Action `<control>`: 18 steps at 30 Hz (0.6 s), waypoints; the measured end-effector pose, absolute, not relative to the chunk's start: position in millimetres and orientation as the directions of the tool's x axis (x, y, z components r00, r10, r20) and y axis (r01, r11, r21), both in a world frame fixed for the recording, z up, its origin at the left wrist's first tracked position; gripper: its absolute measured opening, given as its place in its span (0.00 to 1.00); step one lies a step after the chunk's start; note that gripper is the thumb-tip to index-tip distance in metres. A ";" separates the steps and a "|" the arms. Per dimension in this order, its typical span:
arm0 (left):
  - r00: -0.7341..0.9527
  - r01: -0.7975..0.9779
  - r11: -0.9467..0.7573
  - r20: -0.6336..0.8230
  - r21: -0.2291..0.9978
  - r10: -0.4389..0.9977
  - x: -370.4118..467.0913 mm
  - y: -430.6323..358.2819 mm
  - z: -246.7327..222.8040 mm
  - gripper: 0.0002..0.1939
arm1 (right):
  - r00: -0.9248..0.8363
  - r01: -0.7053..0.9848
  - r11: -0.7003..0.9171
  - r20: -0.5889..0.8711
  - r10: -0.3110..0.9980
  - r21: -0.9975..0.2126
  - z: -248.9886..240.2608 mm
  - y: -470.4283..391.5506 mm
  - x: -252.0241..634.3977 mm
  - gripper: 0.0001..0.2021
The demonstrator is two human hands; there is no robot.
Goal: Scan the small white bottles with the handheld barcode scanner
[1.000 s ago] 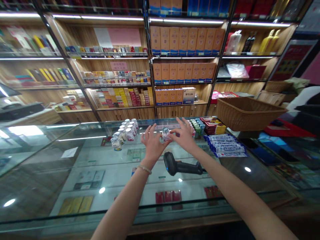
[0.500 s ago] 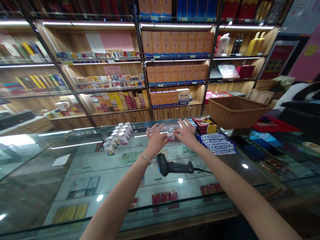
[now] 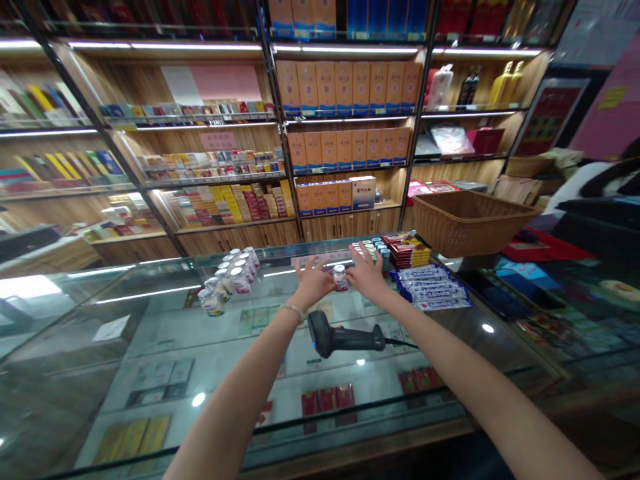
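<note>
A small white-lidded jar (image 3: 341,278) with a pink and white label stands upright on the glass counter. My left hand (image 3: 314,283), with a pale band at its wrist, touches the jar's left side with the thumb side while its other fingers spread. From the right, my right hand (image 3: 369,272) pinches against the same jar, the other fingers raised. Nearer to me, a black barcode scanner (image 3: 345,335) lies on its side on the glass. A cluster of similar jars (image 3: 233,275) stands to the left.
Behind my right hand are rows of small packs (image 3: 373,248) and stacked red and yellow packets (image 3: 406,251). Blue-and-white stick packs (image 3: 431,287) lie right of it. A wicker basket (image 3: 470,227) stands at the right. Stocked shelves (image 3: 350,120) rise beyond the counter (image 3: 235,373).
The view has shifted slightly, so things sit a little further left. Both hands stay at the jar, which remains between them; the left hand's fingers look a little lower.
</note>
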State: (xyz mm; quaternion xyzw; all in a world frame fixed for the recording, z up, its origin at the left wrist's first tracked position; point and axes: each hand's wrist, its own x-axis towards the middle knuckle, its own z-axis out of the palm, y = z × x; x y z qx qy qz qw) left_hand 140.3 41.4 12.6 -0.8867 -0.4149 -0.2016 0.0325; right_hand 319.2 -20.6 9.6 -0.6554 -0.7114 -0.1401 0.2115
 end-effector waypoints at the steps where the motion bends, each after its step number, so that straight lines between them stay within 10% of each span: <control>1: 0.571 0.750 -0.652 0.389 0.110 0.723 140.4 42.4 10.5 0.03 | -0.054 0.993 0.099 0.490 0.870 -0.066 8.1 -20.2 319.3 0.09; 18: 0.648 0.659 -0.749 0.557 -0.068 0.520 116.1 39.0 13.5 0.31 | -0.163 0.982 0.186 0.610 0.775 0.026 2.5 -36.9 326.5 0.22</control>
